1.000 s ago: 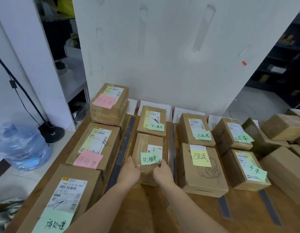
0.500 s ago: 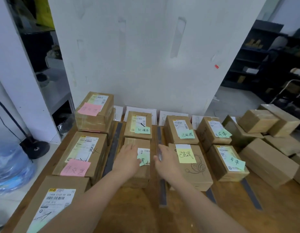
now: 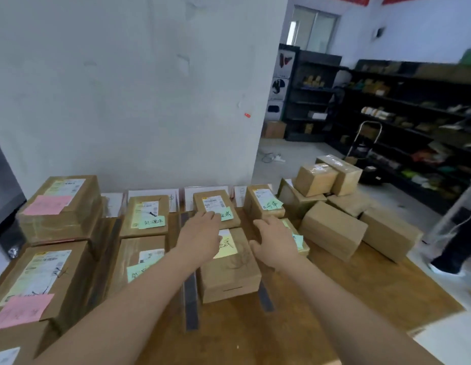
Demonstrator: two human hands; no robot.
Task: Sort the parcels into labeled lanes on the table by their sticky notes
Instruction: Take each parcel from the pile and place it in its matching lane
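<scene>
Wooden table (image 3: 255,338) meets a white wall (image 3: 150,101); black shelves (image 3: 400,106) stand right. We count two pink notes (image 3: 48,204), one yellow note (image 3: 229,247) on parcels (image 3: 229,277) there; left hand (image 3: 202,233) and right hand (image 3: 275,243) hover flat, grasping nothing.

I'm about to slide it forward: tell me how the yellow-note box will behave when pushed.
The yellow-note box probably slides as one stiff piece: its cardboard faces look flat and square. It is low and broad, so tipping seems unlikely. Its note, a thin paper slip on top, might peel if rubbed.
</scene>
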